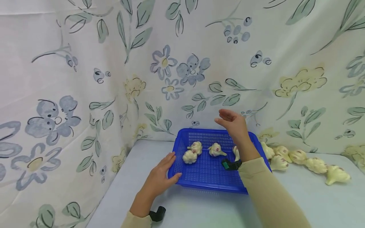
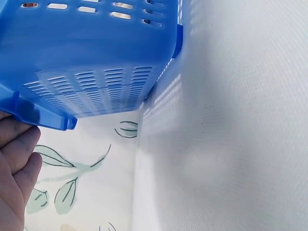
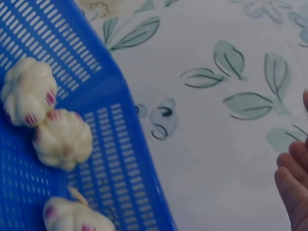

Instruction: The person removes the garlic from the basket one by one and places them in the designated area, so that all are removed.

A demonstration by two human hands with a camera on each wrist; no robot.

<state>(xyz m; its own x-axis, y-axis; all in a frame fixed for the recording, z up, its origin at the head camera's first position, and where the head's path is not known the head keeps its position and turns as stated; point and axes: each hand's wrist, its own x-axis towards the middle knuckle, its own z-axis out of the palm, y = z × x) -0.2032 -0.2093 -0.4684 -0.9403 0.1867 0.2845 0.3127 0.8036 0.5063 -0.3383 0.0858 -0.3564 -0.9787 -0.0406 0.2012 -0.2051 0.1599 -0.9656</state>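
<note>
A blue plastic basket (image 1: 211,186) with slotted walls stands on the white table, and several garlic bulbs lie inside it. Two of these bulbs (image 1: 190,156) sit together at the left, another bulb (image 1: 215,150) lies near the middle, and one (image 1: 236,153) is partly hidden by the right wrist. My left hand (image 1: 160,177) rests at the basket's left rim, fingers extended; the left wrist view has its fingers (image 2: 24,149) right at the rim's underside. Raised over the basket's back edge, my right hand (image 1: 234,126) holds nothing, its fingers loosely bent and thumb apart.
To the basket's right, several more garlic bulbs (image 1: 316,165) lie in a loose row on the table (image 1: 308,193). A floral cloth (image 1: 199,104) hangs behind and along the left side. Dark wrist devices (image 1: 230,164) sit on both wrists.
</note>
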